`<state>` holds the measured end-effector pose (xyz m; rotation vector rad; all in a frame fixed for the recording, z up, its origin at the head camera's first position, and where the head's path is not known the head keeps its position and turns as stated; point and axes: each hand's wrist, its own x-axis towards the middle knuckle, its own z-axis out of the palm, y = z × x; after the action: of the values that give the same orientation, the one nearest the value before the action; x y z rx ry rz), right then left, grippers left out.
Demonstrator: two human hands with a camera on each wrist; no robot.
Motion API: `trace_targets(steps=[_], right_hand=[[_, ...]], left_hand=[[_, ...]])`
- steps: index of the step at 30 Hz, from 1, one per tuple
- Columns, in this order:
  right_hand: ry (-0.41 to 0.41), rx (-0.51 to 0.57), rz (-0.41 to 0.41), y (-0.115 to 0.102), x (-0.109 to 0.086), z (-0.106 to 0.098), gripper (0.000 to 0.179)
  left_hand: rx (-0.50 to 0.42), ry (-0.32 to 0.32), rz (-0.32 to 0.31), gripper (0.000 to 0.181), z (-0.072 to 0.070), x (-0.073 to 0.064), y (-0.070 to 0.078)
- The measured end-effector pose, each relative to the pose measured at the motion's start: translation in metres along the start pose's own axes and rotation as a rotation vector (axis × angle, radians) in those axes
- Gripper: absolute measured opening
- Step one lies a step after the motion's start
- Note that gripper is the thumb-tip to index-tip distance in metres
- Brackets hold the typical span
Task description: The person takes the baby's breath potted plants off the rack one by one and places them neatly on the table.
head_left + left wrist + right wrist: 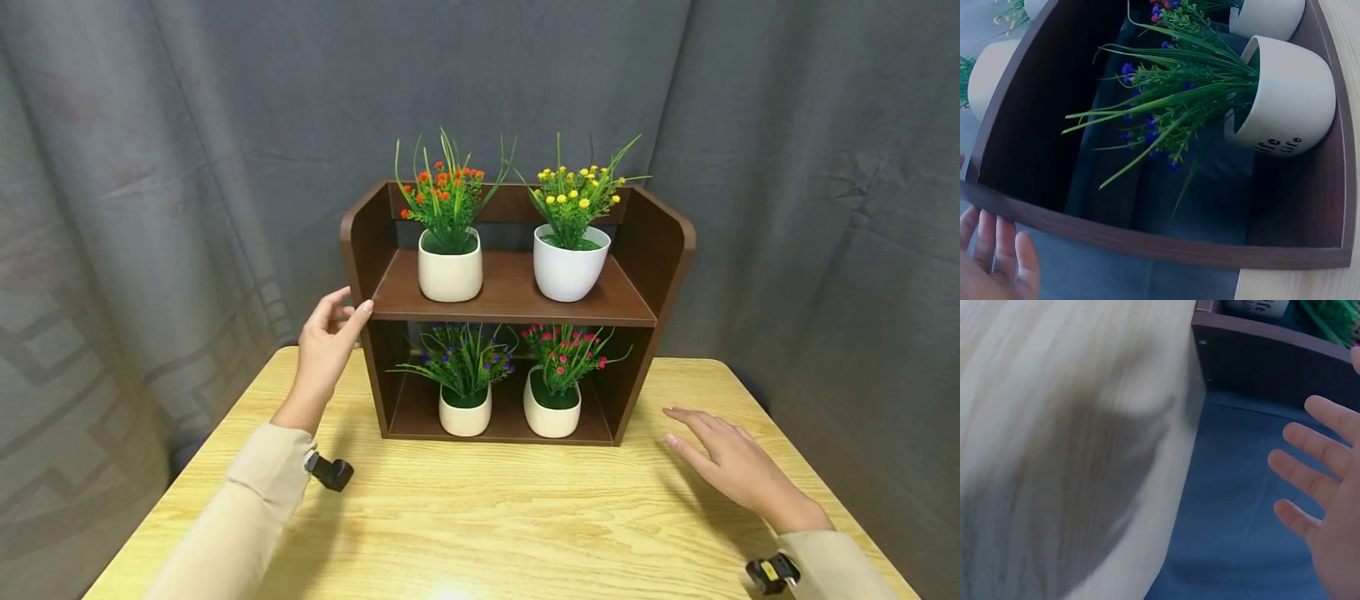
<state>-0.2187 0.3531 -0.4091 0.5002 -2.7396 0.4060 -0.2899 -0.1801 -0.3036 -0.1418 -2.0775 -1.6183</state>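
In the head view a dark brown two-tier shelf (517,315) stands on the table. My left hand (327,337) is at its left side, the thumb at the front edge by the upper board and the fingers along the outer side. In the left wrist view, the fingers (1005,240) look fairly straight against the side panel. My right hand (738,462) hovers over the table right of the shelf, apart from it, fingers spread and holding nothing. The upper tier bears an orange-flowered plant (450,275) and a yellow-flowered plant (570,271).
Below are a purple-flowered plant (465,417) and a pink-flowered plant (552,412) in cream pots. Under the shelf is a light wooden table (480,508) with rounded back corners. Grey curtains (525,75) hang behind and on both sides.
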Motion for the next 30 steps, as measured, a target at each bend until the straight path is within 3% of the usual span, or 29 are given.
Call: trace_targets(steps=[5, 10, 19, 30], right_hand=[[0.03, 0.038, -0.001, -0.008, 0.003, -0.007, 0.039], [0.027, 0.095, 0.002, -0.015, 0.008, -0.015, 0.036], [0.059, 0.192, -0.029, -0.035, 0.018, -0.031, 0.032], [0.193, 0.273, -0.22, -0.069, 0.045, -0.054, 0.045]], left_hand=[[0.053, 0.062, 0.004, 0.059, 0.008, 0.007, -0.006], [0.041, 0.105, 0.026, 0.055, 0.013, 0.009, -0.007], [0.028, 0.088, 0.008, 0.052, 0.013, 0.011, -0.007], [0.067, 0.128, -0.011, 0.057, 0.014, 0.009, -0.009]])
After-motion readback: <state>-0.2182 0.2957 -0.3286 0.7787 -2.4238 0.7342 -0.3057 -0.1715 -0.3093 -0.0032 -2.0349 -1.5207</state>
